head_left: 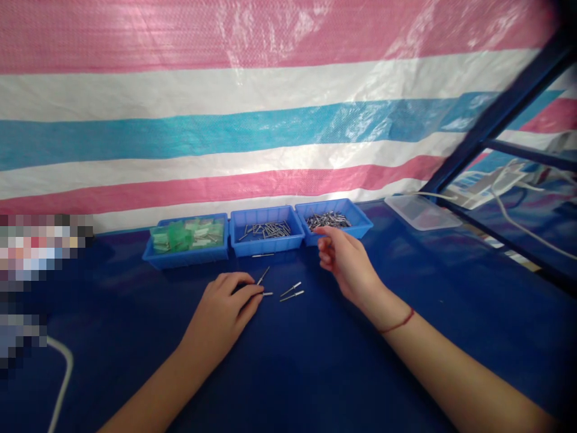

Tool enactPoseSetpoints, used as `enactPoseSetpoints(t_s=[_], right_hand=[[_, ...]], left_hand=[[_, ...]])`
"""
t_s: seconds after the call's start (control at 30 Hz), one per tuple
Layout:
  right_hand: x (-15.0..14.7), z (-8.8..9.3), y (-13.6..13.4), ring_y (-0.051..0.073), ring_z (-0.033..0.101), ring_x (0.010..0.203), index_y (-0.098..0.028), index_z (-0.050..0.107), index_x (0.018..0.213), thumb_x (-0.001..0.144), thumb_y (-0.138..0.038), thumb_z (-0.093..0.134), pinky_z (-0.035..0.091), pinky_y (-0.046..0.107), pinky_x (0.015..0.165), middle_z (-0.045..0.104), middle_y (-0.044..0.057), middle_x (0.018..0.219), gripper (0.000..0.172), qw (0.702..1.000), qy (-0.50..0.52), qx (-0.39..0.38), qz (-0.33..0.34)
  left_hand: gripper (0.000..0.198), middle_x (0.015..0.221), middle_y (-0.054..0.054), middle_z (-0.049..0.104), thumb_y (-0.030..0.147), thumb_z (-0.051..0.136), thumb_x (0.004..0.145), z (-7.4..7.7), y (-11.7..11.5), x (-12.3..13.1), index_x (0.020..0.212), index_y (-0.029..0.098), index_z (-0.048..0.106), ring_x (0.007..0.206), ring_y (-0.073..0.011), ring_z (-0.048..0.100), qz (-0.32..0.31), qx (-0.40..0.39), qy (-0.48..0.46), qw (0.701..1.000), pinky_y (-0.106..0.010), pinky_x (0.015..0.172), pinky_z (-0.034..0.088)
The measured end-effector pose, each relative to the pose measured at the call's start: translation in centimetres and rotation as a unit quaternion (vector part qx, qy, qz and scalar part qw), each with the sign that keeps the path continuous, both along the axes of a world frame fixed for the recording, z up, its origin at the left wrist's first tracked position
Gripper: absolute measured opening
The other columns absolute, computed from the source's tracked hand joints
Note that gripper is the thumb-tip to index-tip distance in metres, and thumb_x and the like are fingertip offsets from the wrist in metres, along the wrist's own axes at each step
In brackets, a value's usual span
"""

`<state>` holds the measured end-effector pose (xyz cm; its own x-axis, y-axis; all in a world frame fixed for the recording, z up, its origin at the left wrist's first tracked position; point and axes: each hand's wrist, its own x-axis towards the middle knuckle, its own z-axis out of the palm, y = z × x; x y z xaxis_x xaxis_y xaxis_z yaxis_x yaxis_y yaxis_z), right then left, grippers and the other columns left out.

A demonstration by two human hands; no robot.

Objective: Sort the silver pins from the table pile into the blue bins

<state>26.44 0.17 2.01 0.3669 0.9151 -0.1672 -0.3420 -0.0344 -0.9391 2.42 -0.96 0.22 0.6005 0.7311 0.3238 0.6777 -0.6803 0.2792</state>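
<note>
My left hand [232, 300] is low over the blue table, its thumb and fingertips closed on a blind rivet [268, 294] whose silver end pokes out. Another rivet [264, 275] lies slanted just beyond those fingertips. To the right, two loose rivets [292, 295] rest almost side by side, and one more [262, 255] lies by the middle bin. My right hand [345, 258] is in front of the right blue bin [360, 232], fingers curled and thumb close to the index finger. Whatever they may hold is hidden. Many small rivets [331, 220] fill that bin.
The middle blue bin [268, 245] contains longer rivets, and the left blue bin [189, 257] has green plastic packets [180, 236]. A clear plastic lid [421, 212] lies right of the bins, near a dark metal frame [478, 138]. Striped sheeting [225, 138] hangs behind. A white cable [67, 367] runs at left.
</note>
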Motion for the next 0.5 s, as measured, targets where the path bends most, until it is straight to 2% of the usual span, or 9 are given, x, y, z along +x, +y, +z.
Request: enactPoseSetpoints(t_s=[0.13,0.23,0.3,0.4,0.47,0.5], right_hand=[[-1.3,0.1,-0.8,0.006,0.035,0.044,-0.017,0.063,0.078,0.077,-0.036,0.06,0.022,0.021,0.041,0.048,-0.005,0.059,0.019,0.993,-0.079,0.01,0.084],[-2.1,0.2,-1.5,0.009,0.042,0.05,-0.017,0.063,0.075,0.083,-0.033,0.055,0.03,0.023,0.046,0.051,-0.003,0.06,0.02,0.957,-0.232,0.05,0.164],[-2.5,0.2,-2.1,0.011,0.048,0.055,-0.017,0.064,0.079,0.086,-0.031,0.053,0.036,0.024,0.053,0.056,-0.001,0.065,0.02,0.908,-0.346,0.098,0.213],[-3.1,0.3,-3.1,0.014,0.056,0.068,-0.018,0.066,0.097,0.087,-0.03,0.056,0.042,0.027,0.063,0.063,0.004,0.084,0.019,0.812,-0.496,0.163,0.262],[-3.5,0.2,-3.8,0.017,0.06,0.078,-0.018,0.065,0.102,0.089,-0.028,0.054,0.044,0.029,0.071,0.064,0.007,0.093,0.02,0.76,-0.552,0.192,0.285],[-3.7,0.2,-4.0,0.018,0.06,0.081,-0.018,0.065,0.101,0.091,-0.027,0.051,0.045,0.03,0.073,0.064,0.007,0.093,0.019,0.745,-0.562,0.202,0.296]], left_hand=[[0.017,0.098,-0.005,0.066,0.024,0.052,0.093,0.0,0.0,0.2,0.096,0.022,0.068,0.089,-0.0211,0.058,0.003,-0.004,0.021,1.0,-0.036,0.078,0.047],[0.016,0.097,-0.006,0.066,0.022,0.051,0.093,0.1,-0.1,0.4,0.094,0.019,0.067,0.089,-0.0223,0.058,0.016,-0.005,0.036,0.999,-0.037,0.077,0.046],[0.016,0.096,-0.006,0.066,0.02,0.05,0.093,0.3,-0.2,0.4,0.092,0.018,0.066,0.087,-0.0225,0.059,0.015,-0.01,0.035,0.999,-0.038,0.076,0.046],[0.017,0.093,-0.005,0.066,0.019,0.047,0.095,0.7,-0.6,0.4,0.094,0.018,0.064,0.086,-0.0207,0.06,0.006,-0.022,-0.011,1.0,-0.036,0.078,0.047],[0.017,0.094,-0.005,0.066,0.02,0.047,0.095,0.9,-1.0,0.4,0.095,0.018,0.063,0.088,-0.0185,0.061,-0.003,-0.031,-0.069,0.997,-0.034,0.081,0.048],[0.016,0.095,-0.004,0.065,0.02,0.047,0.095,1.0,-1.2,0.4,0.096,0.019,0.063,0.089,-0.0174,0.061,-0.007,-0.037,-0.1,0.994,-0.032,0.083,0.048]])
